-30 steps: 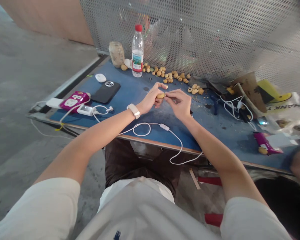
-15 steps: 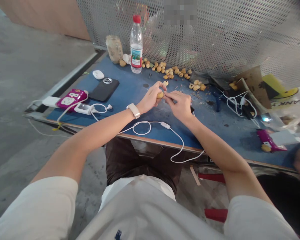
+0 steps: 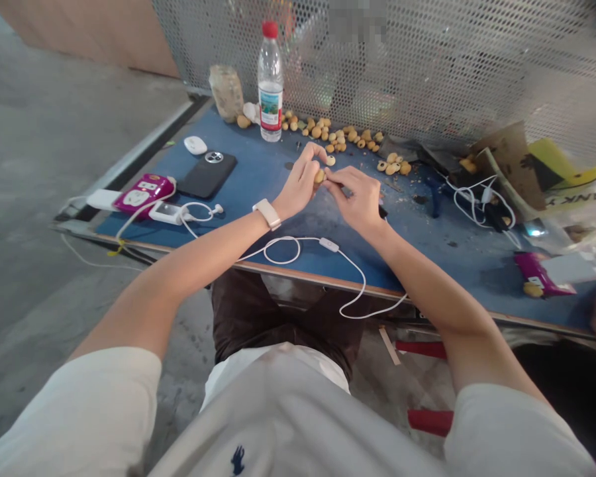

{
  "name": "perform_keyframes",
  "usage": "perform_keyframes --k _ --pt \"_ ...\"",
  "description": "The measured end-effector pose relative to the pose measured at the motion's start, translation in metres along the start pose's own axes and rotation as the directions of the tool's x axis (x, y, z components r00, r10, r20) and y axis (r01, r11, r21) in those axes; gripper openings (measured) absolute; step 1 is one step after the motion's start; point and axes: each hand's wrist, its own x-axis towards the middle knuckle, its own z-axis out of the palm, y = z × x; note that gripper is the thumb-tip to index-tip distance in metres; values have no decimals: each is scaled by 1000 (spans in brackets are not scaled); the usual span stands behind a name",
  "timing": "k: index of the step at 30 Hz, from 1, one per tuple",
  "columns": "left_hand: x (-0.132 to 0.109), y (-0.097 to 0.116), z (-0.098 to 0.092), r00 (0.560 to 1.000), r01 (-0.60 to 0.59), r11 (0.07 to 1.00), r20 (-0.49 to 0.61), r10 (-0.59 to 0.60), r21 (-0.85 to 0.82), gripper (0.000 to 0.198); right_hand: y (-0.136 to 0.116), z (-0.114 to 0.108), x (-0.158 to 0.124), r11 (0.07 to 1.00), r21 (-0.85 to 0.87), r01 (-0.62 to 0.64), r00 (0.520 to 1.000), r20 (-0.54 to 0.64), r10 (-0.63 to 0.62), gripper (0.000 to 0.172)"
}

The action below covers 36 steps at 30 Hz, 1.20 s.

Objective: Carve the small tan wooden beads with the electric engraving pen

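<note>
My left hand (image 3: 300, 182) pinches a small tan nut-like piece (image 3: 320, 176) above the blue table (image 3: 258, 179). My right hand (image 3: 357, 199) meets it from the right, its fingertips closed against the same piece, with a dark thin object showing under the palm. A white band sits on my left wrist (image 3: 267, 213). Several similar tan pieces (image 3: 338, 136) lie in a loose row behind my hands, and one ring-shaped piece (image 3: 330, 160) rests just past my left fingers.
A water bottle (image 3: 270, 83) and a jar (image 3: 226, 93) stand at the back by a perforated metal screen. A black phone (image 3: 208, 174), pink power strip (image 3: 139, 195) and white cables (image 3: 322, 248) lie left and front. Clutter, cardboard and cables (image 3: 481, 205) fill the right side.
My hands have stayed together on the small piece, with the left fingers turning it slightly. The view has shifted a little; nothing on the table has moved.
</note>
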Motion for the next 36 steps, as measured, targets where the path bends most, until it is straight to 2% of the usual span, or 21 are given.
perform_keyframes --k 3,6,9,11,13,15,17,18,21,23,25,27,28,30,32,33,36 --pt "6 -10 -9 999 -33 999 35 33 25 50 21 -2 5 999 38 -2 1000 18 2 32" --pt "14 -4 -24 991 -134 974 15 133 181 51 40 -11 5 1000 26 7 999 46 -8 27" --pt "27 9 -41 965 -236 875 -4 262 423 39 55 -25 5 1000 -14 10 1000 23 -10 24" --pt "36 14 -49 956 -230 762 -3 292 605 39 63 -33 6 999 -36 -20 1000 -13 20 21" --pt "39 13 -53 977 -182 639 64 204 747 37 68 -37 7 997 -43 -56 998 -39 55 21" --pt "38 11 -54 986 -145 462 167 -7 875 42 68 -39 8 996 -35 -78 996 -50 76 24" --pt "37 9 -54 952 -169 322 238 -191 932 48 66 -37 8 996 -24 -89 995 -42 88 28" --pt "38 9 -55 942 -194 289 260 -213 938 52 64 -37 8 995 -22 -93 995 -33 92 29" --pt "42 7 -60 963 -196 314 242 -116 929 57 59 -34 8 995 -41 -87 996 1 87 29" --pt "45 5 -63 960 -196 365 254 -118 910 55 56 -34 8 995 -69 -72 997 15 73 27" --pt "45 7 -65 941 -208 364 288 -179 908 59 53 -35 8 991 -111 -70 997 33 74 27" --pt "44 14 -66 889 -225 302 322 -326 926 65 50 -37 10 983 -164 -81 994 55 91 28" --pt "44 20 -66 882 -217 266 306 -359 939 69 48 -38 10 978 -190 -85 993 64 99 28" --pt "41 34 -66 901 -150 242 233 -366 959 77 46 -41 12 970 -228 -84 992 76 103 27" --pt "36 45 -65 908 -63 276 170 -382 959 81 45 -43 12 966 -248 -79 991 82 102 23" --pt "32 48 -64 889 -55 268 169 -425 962 79 45 -43 12 964 -254 -77 991 87 102 21" --pt "24 50 -66 846 -101 158 169 -506 982 65 45 -46 12 960 -272 -62 991 95 91 19"
